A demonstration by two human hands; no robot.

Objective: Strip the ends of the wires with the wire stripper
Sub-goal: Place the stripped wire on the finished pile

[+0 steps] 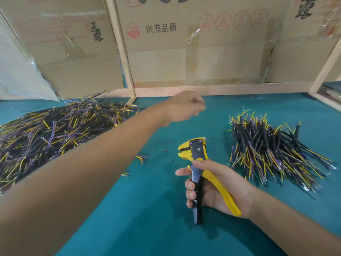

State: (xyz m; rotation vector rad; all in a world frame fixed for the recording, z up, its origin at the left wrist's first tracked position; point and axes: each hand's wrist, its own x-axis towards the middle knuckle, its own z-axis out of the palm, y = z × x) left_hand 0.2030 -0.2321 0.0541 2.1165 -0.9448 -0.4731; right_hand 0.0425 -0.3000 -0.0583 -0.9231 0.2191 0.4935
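Teal table surface (166,228) below, backed by flattened cardboard boxes (193,58) with printed characters and loose clear tape, framed in pale wooden battens (120,47).

Both forearms are bare as far as the view reaches, with no sleeve, cuff, watch or band showing on either one. The left hand (184,108), up toward twelve o'clock, is blurred, so its fingers cannot be made out. The right hand (215,187), down toward five o'clock, is sharp: no glove, no ring, short plain nails on the fingertips (190,185) that show.
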